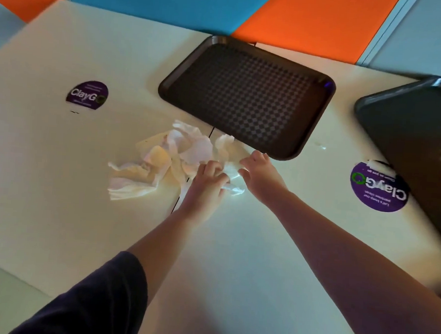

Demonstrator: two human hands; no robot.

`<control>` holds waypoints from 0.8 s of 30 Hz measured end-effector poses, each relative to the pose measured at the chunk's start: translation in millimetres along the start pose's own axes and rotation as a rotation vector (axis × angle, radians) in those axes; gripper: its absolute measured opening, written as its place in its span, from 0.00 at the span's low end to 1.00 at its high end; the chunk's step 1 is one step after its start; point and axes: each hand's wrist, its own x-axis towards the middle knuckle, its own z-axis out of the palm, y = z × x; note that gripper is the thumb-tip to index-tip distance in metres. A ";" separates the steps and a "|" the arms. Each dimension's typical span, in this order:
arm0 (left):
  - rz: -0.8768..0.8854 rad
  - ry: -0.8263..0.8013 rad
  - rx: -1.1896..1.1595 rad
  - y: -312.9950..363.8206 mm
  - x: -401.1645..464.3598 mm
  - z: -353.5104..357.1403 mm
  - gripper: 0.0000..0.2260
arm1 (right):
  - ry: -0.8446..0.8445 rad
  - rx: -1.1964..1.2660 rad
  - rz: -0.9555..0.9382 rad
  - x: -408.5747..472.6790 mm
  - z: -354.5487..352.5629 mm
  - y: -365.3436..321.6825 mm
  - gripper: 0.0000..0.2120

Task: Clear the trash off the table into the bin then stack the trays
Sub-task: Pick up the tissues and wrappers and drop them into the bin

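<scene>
Both hands are in on the trash now. The left hand (208,179) curls its fingers around the near edge of the paper pile (168,161), gripping a white wad, and the right hand (257,173) comes in from the other side, fingers loosely bent and touching that same wad; whether it has a proper hold, I can't tell. The pile sprawls on the table (47,156), crumpled wrappers and napkins, just in front of the brown tray (247,96). A second tray (417,132) sits well apart at the right edge, and a small scrap (321,146) lies between them. This looks like the gathering step. Next call: bunch the loose sheets into one bundle so nothing trails, then carry it off. No bin in sight, and the trays aren't stacked yet.
</scene>
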 end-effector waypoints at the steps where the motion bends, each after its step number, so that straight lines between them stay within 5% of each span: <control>1: 0.025 0.002 -0.017 -0.5 -4.0 0.2 0.05 | 0.016 -0.001 0.018 -4.9 -0.5 2.8 0.15; 14: 0.114 -0.178 -0.212 18.5 -68.5 -11.0 0.05 | 0.232 0.090 0.167 -100.3 0.2 6.9 0.10; 24: 0.277 -0.297 -0.221 37.6 -128.1 -15.1 0.20 | 0.483 0.085 0.235 -201.7 34.0 -6.3 0.13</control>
